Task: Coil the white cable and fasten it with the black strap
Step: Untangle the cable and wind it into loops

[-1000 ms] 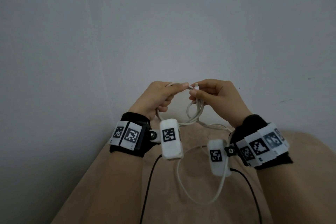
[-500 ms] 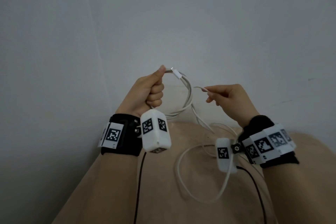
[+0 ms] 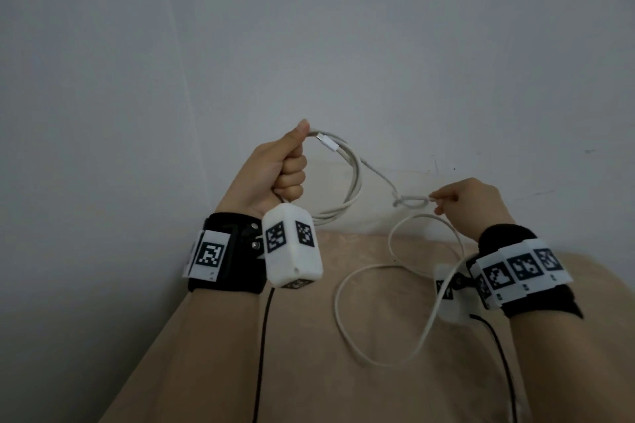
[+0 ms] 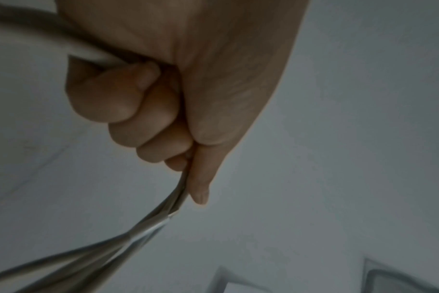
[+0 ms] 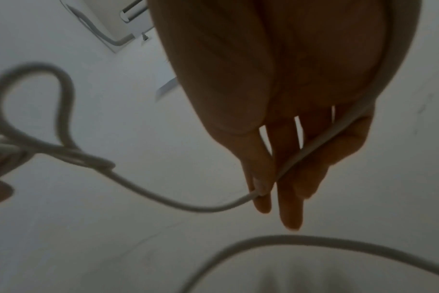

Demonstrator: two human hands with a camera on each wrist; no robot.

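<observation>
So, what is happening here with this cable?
A person is coiling a white cable by hand above a beige surface. The left hand grips a few finished loops in a fist, with the connector end sticking out by the thumb. The right hand pinches the next stretch, where a small twist has formed. A long slack loop lies on the surface. No black strap is in view.

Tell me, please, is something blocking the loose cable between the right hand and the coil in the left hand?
Yes. A small twisted kink sits in the white cable, just left of the right hand. No other thing lies between it and the left hand. The black strap is not visible.
</observation>
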